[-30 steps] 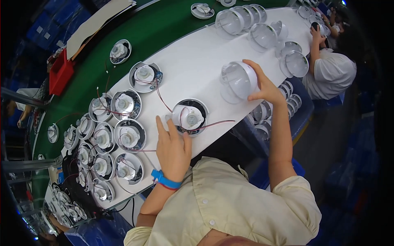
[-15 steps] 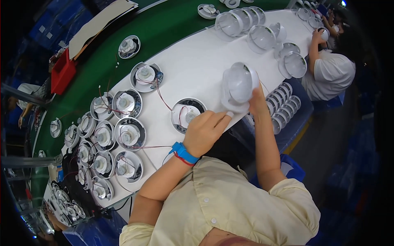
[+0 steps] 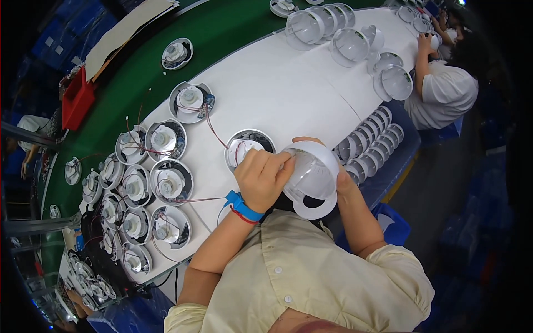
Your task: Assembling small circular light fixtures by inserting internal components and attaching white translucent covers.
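A clear dome cover with a white ring is tilted in front of my chest, over the table's near edge. My right hand grips it from the right side, fingers wrapped behind the ring. At its left rim, my left hand is closed, thumb and fingers pinched against the edge. Whether anything small sits between those fingertips is hidden. Just behind my left hand lies a round white housing with wires and a pale inner part, partly covered by the hand.
Several wired white housings crowd the table's left side. More clear dome covers stand at the far right. A blue bin at the right holds rows of covers. Beyond the white table runs a green belt. A co-worker sits at right.
My right hand has brought the dome cover down and nearer to me, turning it. My left hand has shifted slightly left and now meets the cover's rim.
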`<act>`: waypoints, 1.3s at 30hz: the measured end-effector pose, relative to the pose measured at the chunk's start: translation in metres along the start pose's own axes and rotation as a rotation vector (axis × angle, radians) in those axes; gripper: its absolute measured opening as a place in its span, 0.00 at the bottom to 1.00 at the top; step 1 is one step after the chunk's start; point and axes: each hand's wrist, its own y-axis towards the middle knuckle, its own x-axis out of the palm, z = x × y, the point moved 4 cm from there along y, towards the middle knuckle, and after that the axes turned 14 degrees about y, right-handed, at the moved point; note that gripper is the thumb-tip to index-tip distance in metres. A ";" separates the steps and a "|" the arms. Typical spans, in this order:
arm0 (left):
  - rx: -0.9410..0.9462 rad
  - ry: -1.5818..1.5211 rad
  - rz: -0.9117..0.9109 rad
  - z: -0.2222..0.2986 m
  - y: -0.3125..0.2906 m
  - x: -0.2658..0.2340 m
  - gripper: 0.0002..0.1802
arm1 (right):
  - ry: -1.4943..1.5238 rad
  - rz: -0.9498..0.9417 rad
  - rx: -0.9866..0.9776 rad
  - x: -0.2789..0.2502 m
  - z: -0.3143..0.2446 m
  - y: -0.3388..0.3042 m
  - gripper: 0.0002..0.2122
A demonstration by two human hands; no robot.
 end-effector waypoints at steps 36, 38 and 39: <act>0.072 0.272 0.009 -0.002 -0.008 -0.024 0.10 | -0.370 0.027 0.080 0.016 -0.011 -0.002 0.50; -0.019 0.222 0.052 -0.011 -0.023 -0.042 0.10 | -0.503 0.105 0.033 0.013 -0.022 -0.005 0.48; -0.023 0.237 0.052 -0.015 -0.034 -0.049 0.10 | -0.638 0.191 -0.021 0.009 -0.029 -0.007 0.47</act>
